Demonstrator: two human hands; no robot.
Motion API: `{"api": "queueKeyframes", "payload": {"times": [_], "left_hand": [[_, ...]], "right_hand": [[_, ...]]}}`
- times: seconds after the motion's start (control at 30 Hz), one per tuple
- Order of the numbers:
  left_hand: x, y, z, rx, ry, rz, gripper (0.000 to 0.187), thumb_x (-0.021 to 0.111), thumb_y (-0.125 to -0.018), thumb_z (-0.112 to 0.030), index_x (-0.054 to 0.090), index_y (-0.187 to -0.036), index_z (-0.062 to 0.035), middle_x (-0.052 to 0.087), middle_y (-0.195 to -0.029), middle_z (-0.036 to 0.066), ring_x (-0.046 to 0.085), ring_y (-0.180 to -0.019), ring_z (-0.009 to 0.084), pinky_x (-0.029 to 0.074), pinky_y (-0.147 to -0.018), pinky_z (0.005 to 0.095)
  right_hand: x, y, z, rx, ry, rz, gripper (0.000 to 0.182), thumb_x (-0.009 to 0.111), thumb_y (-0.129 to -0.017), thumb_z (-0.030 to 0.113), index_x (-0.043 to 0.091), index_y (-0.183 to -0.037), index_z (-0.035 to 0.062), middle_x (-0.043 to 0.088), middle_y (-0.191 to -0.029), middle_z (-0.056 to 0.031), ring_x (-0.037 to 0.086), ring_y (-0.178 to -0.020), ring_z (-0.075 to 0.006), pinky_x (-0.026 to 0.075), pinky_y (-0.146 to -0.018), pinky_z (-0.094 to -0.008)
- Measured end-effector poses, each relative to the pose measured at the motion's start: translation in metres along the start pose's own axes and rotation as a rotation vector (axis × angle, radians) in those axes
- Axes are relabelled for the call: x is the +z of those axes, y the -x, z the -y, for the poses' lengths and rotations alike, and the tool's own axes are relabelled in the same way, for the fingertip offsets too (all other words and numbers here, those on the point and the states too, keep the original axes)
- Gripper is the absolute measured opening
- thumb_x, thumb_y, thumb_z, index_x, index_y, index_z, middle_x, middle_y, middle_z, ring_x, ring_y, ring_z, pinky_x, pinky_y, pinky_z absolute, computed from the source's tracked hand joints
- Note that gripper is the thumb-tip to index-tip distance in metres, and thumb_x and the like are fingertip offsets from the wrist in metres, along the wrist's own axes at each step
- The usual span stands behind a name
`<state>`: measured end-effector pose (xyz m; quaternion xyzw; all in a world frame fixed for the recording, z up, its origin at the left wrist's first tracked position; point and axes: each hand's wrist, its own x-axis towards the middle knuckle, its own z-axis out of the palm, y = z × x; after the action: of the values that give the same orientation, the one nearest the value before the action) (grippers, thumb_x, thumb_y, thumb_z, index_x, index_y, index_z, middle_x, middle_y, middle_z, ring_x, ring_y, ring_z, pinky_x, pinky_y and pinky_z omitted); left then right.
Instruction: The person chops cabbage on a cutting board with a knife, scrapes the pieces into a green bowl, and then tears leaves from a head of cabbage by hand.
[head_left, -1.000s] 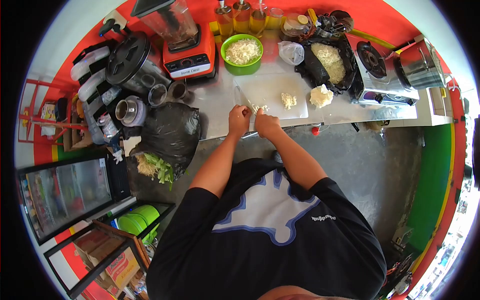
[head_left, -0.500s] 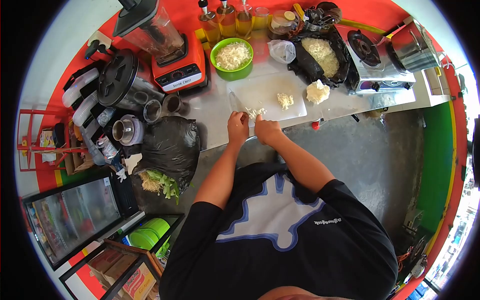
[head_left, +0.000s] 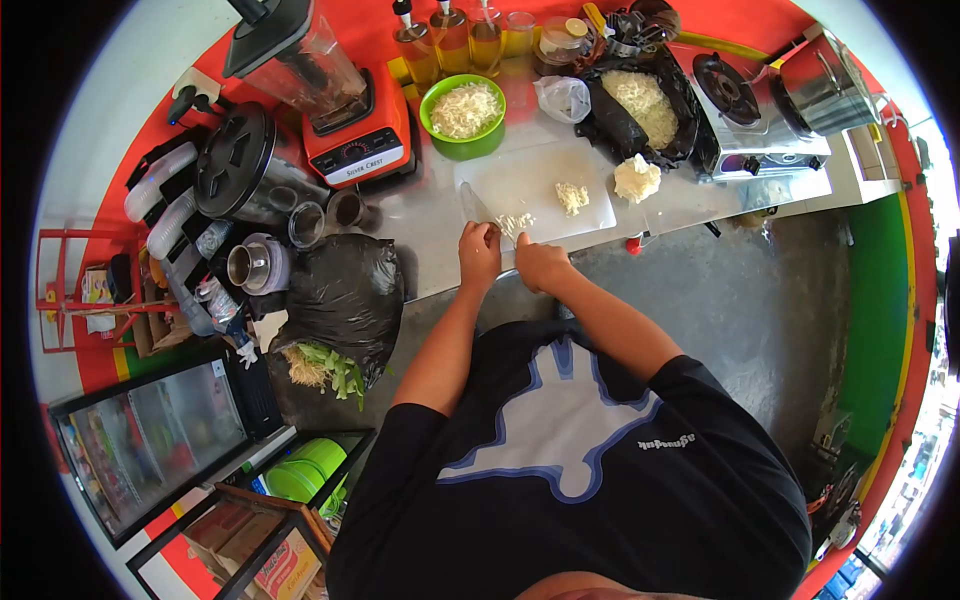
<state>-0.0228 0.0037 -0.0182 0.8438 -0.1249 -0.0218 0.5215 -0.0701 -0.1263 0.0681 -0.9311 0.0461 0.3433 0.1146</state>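
Note:
My right hand point(head_left: 541, 265) is closed around the handle of a knife point(head_left: 474, 205), whose blade points up and left over the white cutting board point(head_left: 530, 165). My left hand point(head_left: 481, 252) sits beside the blade with its fingers pinched together; whatever is in them is hidden. Fine pale chopped pieces point(head_left: 514, 222) lie by the blade, between and just beyond my hands. A second small pile of pale pieces point(head_left: 572, 198) rests on the right side of the board. Just off the board's right edge is a cream-coloured, lumpy chunk point(head_left: 637, 180).
Behind the board stand a green bowl point(head_left: 463, 118) of pale shreds and a black bag point(head_left: 610, 120) of similar shreds. A red blender point(head_left: 358, 145) and a full black bag point(head_left: 345, 295) are leftward. A gas stove point(head_left: 765, 140) with a steel pot point(head_left: 828, 85) is rightward.
Both hands and the knife keep nearly the same place on the board. The whole view has shifted very slightly; the piles look much the same.

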Motion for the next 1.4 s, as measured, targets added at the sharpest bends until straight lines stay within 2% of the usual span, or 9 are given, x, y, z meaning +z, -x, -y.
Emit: {"api": "queueKeyframes", "payload": {"times": [0.37,0.43,0.5,0.7,0.87,0.93,1.0,1.23,1.4], "left_hand": [[-0.005,0.001,0.007,0.056,0.008,-0.031,0.008,0.063,-0.088,-0.002,0.069,-0.091,0.0019,0.059,-0.085,0.015,0.064,-0.071,0.0276,0.051,-0.068,0.0375],[-0.017,0.002,0.003,-0.307,0.28,0.051,0.014,0.06,-0.091,-0.004,0.072,-0.095,0.0021,0.064,-0.088,0.015,0.066,-0.069,0.0241,0.053,-0.067,0.0353],[-0.03,0.002,0.009,-0.259,0.222,-0.048,0.016,0.059,-0.092,-0.005,0.073,-0.097,0.0021,0.068,-0.089,0.015,0.068,-0.067,0.0206,0.054,-0.067,0.0334],[-0.035,-0.003,0.037,-0.223,-0.077,-0.235,0.014,0.063,-0.086,-0.008,0.071,-0.095,-0.0008,0.07,-0.085,0.015,0.069,-0.081,0.0304,0.055,-0.075,0.0394],[-0.033,-0.01,-0.001,-0.329,-0.312,-0.122,0.029,0.069,-0.086,-0.017,0.063,-0.113,-0.0064,0.066,-0.105,0.013,0.067,-0.099,0.0306,0.054,-0.084,0.0446],[-0.035,-0.016,-0.028,-0.529,-0.471,-0.019,0.037,0.069,-0.088,-0.023,0.059,-0.119,-0.0064,0.062,-0.117,0.014,0.065,-0.108,0.0335,0.054,-0.088,0.048],[-0.03,-0.022,-0.029,-0.538,-0.531,0.001,0.037,0.069,-0.088,-0.024,0.058,-0.118,-0.0048,0.061,-0.118,0.015,0.065,-0.108,0.0355,0.055,-0.088,0.0482],[-0.032,-0.037,-0.024,-0.504,-0.668,0.176,0.047,0.071,-0.085,-0.027,0.055,-0.119,0.0017,0.063,-0.117,0.024,0.068,-0.104,0.041,0.058,-0.087,0.0466],[-0.028,-0.031,-0.026,-0.514,-0.555,0.029,0.044,0.072,-0.08,-0.023,0.06,-0.114,0.0025,0.066,-0.115,0.026,0.068,-0.103,0.0421,0.056,-0.089,0.0461]], "right_hand": [[-0.002,-0.016,-0.012,-0.03,-0.063,-0.147,0.046,0.068,-0.084,0.007,0.043,-0.122,-0.0001,0.071,-0.104,-0.0264,0.069,-0.102,-0.0415,0.056,-0.085,-0.0482],[0.003,-0.012,-0.017,-0.002,-0.145,-0.236,0.043,0.067,-0.087,0.014,0.044,-0.12,0.0001,0.069,-0.103,-0.0281,0.068,-0.101,-0.0438,0.054,-0.086,-0.052],[0.004,-0.008,-0.023,-0.074,-0.126,-0.19,0.042,0.066,-0.087,0.017,0.044,-0.12,0.0009,0.069,-0.103,-0.0292,0.067,-0.101,-0.0455,0.053,-0.087,-0.0537],[0.019,-0.001,-0.047,-0.213,-0.144,-0.154,0.045,0.067,-0.087,0.021,0.042,-0.119,0.0037,0.066,-0.101,-0.0331,0.063,-0.101,-0.0514,0.051,-0.087,-0.0571],[0.025,0.007,-0.085,-0.056,-0.268,-0.205,0.046,0.069,-0.087,0.021,0.041,-0.119,0.0026,0.065,-0.102,-0.0345,0.062,-0.102,-0.052,0.05,-0.087,-0.0585],[0.032,0.01,-0.105,-0.031,-0.293,-0.24,0.046,0.069,-0.087,0.021,0.041,-0.119,0.0024,0.065,-0.102,-0.0347,0.062,-0.102,-0.0525,0.05,-0.087,-0.0589],[0.028,0.011,-0.119,0.046,-0.287,-0.247,0.047,0.071,-0.088,0.025,0.043,-0.123,0.0079,0.067,-0.106,-0.0295,0.064,-0.105,-0.0491,0.051,-0.088,-0.0572],[0.012,0.023,-0.154,-0.063,-0.326,-0.335,0.043,0.068,-0.087,0.02,0.045,-0.12,0.0068,0.067,-0.103,-0.0297,0.064,-0.098,-0.05,0.051,-0.084,-0.0577],[0.01,0.03,-0.177,-0.175,-0.419,-0.412,0.039,0.065,-0.087,0.016,0.048,-0.119,0.0039,0.068,-0.094,-0.0282,0.063,-0.093,-0.0497,0.048,-0.081,-0.0578]]}}
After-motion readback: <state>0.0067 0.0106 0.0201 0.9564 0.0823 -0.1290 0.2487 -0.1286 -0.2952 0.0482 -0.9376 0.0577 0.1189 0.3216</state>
